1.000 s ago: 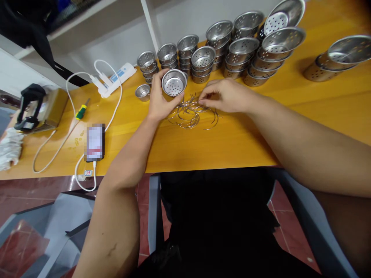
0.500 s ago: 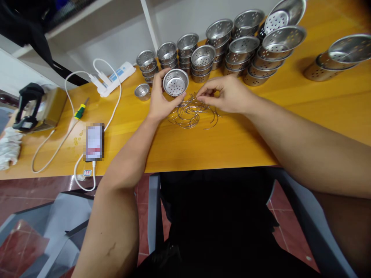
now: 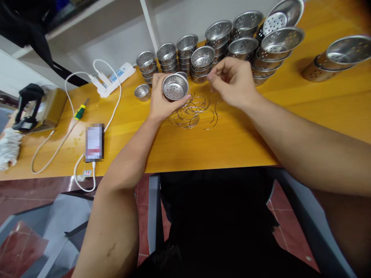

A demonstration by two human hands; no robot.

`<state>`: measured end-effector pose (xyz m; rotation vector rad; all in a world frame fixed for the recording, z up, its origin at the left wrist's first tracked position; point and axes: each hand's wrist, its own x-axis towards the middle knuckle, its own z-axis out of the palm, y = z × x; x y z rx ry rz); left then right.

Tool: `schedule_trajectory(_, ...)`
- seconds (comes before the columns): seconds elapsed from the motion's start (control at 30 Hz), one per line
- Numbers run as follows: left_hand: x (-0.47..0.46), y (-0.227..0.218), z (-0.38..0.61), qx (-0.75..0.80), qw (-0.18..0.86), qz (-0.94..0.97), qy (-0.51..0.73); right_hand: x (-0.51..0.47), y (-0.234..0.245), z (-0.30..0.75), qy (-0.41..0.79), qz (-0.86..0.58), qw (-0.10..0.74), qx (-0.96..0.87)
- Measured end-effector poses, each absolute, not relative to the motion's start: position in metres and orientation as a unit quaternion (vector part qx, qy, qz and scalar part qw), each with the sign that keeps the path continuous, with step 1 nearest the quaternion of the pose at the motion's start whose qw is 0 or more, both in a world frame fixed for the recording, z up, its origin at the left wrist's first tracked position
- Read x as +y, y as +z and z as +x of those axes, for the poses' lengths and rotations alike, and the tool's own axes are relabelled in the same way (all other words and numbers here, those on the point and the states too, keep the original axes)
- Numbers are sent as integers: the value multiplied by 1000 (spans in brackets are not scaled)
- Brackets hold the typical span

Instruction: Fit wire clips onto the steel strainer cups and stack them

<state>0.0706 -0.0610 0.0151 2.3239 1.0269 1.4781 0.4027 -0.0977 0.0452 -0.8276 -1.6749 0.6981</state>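
Note:
My left hand (image 3: 162,98) is closed around a small perforated metal cup (image 3: 175,87), its mouth tilted up toward me. The thumb lies along the near side of the rim. Right of the cup, my right hand (image 3: 234,83) is raised in a pinch, and a thin curved wire (image 3: 203,76) shows at its fingertips, partly hard to make out against the metal behind. Below both hands, a loose tangle of curved metal wires (image 3: 193,114) lies on the table.
Stacks of perforated metal cups (image 3: 203,58) line the back of the table (image 3: 203,150). Another stack (image 3: 327,65) stands at right, and a single small cup (image 3: 142,92) at left. Farther left are a power strip (image 3: 118,79), a screwdriver (image 3: 81,111) and a phone (image 3: 94,143) on a white cable.
My right hand has lifted from the wire tangle, moving up and right with a wire in its pinch. My left hand keeps the cup, which has shifted slightly downward.

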Motion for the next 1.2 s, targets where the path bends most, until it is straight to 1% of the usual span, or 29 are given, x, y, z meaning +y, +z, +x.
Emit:
schedule_trajectory(0.13,-64,16,74,311,99,807,493,-93,40,405,273,-374,553,-692)
schedule_trajectory(0.27,-71,20,76,272,116,848,440,-98,45,404,271,-389,546,-691)
schedule_trajectory(0.37,-79,20,80,261,138,870,395,-103,53,401,309,-380,535,-688)
schedule_trajectory(0.53,-92,22,88,266,187,867,377,-106,58,395,364,-361,519,-684)
schedule_trajectory(0.63,-96,28,90,273,191,865,375,-107,55,398,338,-376,495,-707)
schedule_trajectory(0.77,-102,34,92,267,168,882,351,-114,56,407,240,-375,450,-774)
schedule_trajectory(0.87,-108,36,94,260,161,895,325,-122,62,409,195,-350,430,-809)
schedule_trajectory(1.03,-114,38,95,266,166,897,312,-131,65,401,214,-346,383,-829)
schedule_trajectory(1.2,-108,36,95,252,157,894,336,-131,64,400,227,-374,389,-811)
